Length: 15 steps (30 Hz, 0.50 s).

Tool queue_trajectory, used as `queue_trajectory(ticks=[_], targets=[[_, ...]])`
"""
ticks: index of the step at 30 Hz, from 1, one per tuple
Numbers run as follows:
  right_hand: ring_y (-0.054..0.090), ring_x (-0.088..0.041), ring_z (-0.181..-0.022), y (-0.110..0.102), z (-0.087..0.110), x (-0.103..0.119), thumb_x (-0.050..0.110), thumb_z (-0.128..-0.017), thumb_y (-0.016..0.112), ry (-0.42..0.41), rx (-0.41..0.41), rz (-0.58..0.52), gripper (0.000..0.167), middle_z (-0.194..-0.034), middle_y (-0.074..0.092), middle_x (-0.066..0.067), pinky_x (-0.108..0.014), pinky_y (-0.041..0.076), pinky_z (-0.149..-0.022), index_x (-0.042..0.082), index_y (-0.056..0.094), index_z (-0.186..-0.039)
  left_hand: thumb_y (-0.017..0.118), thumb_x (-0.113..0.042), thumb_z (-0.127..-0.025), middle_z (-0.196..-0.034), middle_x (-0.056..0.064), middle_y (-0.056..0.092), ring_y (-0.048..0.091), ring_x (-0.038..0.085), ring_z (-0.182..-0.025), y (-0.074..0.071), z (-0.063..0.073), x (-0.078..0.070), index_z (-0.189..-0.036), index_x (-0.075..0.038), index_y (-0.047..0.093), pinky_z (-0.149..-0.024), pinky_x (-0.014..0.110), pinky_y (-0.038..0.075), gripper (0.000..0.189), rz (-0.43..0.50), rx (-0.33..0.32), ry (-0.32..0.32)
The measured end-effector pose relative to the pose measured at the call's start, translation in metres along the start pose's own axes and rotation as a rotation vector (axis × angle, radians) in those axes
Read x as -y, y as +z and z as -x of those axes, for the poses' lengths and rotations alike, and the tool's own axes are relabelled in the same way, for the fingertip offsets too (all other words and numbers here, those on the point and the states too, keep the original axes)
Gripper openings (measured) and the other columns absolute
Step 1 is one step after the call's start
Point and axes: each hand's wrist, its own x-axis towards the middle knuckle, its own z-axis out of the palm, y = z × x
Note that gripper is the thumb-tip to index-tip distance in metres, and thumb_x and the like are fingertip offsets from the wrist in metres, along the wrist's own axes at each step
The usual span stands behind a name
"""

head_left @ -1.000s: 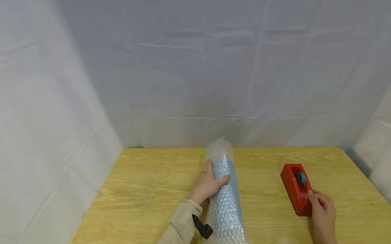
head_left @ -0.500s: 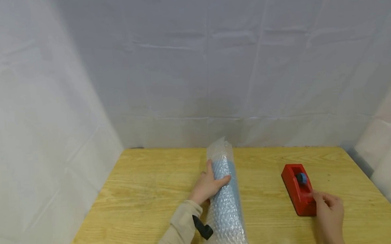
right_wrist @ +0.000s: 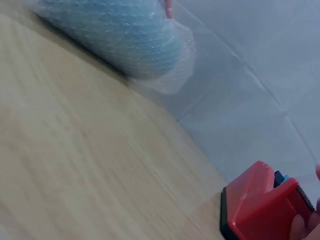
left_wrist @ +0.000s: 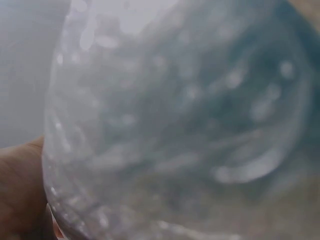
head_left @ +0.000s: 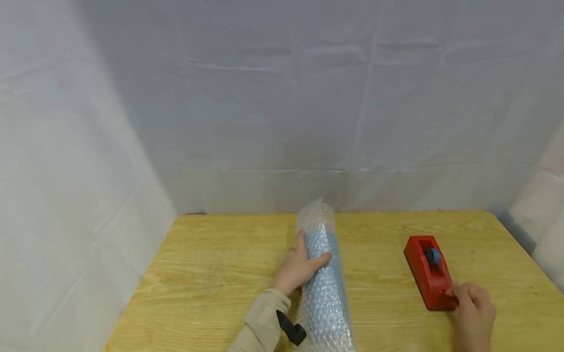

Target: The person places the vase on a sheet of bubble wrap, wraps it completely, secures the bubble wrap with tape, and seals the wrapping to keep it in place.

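Observation:
A long blue roll in clear bubble wrap (head_left: 324, 296) lies lengthwise on the table. My left hand (head_left: 298, 268) holds it from the left, thumb across the top and index finger along its side; the other fingers are hidden. Blurred bubble wrap (left_wrist: 165, 115) fills most of the left wrist view. To the right stands a red tape dispenser (head_left: 430, 290) with a small blue-cored roll of tape (head_left: 433, 256). At its near, cutter end my right hand (head_left: 476, 312) pinches the end of the clear tape. The right wrist view shows fingertips (right_wrist: 298, 227) beside the toothed cutter (right_wrist: 304, 196).
The wooden table (head_left: 210, 275) carries both things, with bare wood between the wrapped roll and the dispenser. Pale sheeting (head_left: 241, 119) hangs behind the table and along both sides.
My right hand has moved slightly right with the tape end, then a little down at the cutter end. The left hand and the wrapped roll stay in place.

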Motion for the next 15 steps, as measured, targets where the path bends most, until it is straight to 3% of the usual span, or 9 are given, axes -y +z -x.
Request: queue_trajectory(ticks=[4,9,15], targets=[[0.043,-0.009,-0.088,0.003,0.005,-0.007,0.007,-0.096,0.060,-0.070,-0.049,-0.076,0.030,-0.088,0.047,0.001,-0.016,0.033,-0.073,-0.006,0.064,-0.069,0.061,-0.064,-0.087,-0.150,0.039,0.029,0.039,0.053,-0.131,-0.001,-0.001,0.000,-0.159,-0.007,0.002,-0.102,0.061,0.040,0.109,-0.008,-0.003,-0.006],[0.047,-0.010,-0.087,0.007,0.008,-0.016,0.011,-0.093,0.069,-0.105,-0.121,-0.139,0.042,-0.082,0.049,0.001,-0.013,0.036,-0.074,-0.011,0.052,-0.062,0.061,-0.064,-0.087,-0.150,0.039,0.028,0.040,0.053,-0.131,-0.001,0.000,0.000,-0.159,-0.007,0.002,-0.101,0.061,0.041,0.110,-0.005,0.004,-0.004],[0.049,-0.011,-0.069,0.008,0.005,-0.025,0.005,-0.087,0.075,-0.107,-0.144,-0.257,0.045,-0.063,0.055,0.004,-0.014,0.039,-0.062,-0.015,0.049,-0.056,0.062,-0.063,-0.088,-0.148,0.040,0.029,0.042,0.053,-0.129,0.000,0.000,0.002,-0.159,-0.006,0.002,-0.098,0.060,0.044,0.109,0.006,-0.001,0.005]])
